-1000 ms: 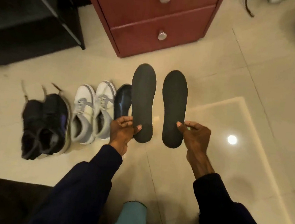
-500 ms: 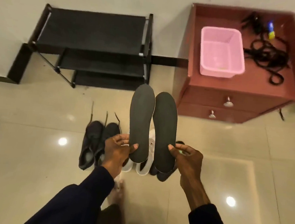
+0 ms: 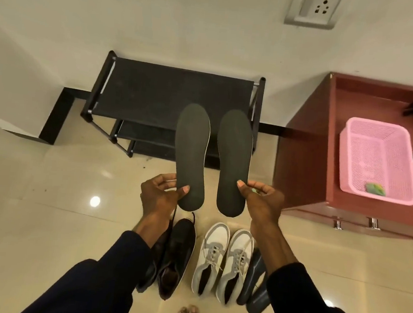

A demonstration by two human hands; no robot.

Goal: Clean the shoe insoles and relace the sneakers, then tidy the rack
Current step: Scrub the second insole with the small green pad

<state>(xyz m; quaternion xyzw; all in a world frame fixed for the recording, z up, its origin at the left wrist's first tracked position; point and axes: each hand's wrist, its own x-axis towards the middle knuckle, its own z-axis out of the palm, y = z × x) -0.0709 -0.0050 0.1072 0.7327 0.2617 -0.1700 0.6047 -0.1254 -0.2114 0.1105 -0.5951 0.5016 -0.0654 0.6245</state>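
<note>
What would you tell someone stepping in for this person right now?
The left hand pinches one dark insole by its heel end; the right hand pinches the other insole the same way, both held upright, apart.
The white sneakers, black shoes and another dark shoe stand on the floor in front of the rack.
Done: both insoles are out; whether they are clean cannot be told.
Left: refit insoles, see to laces, load the rack.

The left insole and right insole are drawn apart, no longer edge to edge, and are raised across the shoe rack, not below it.
</note>
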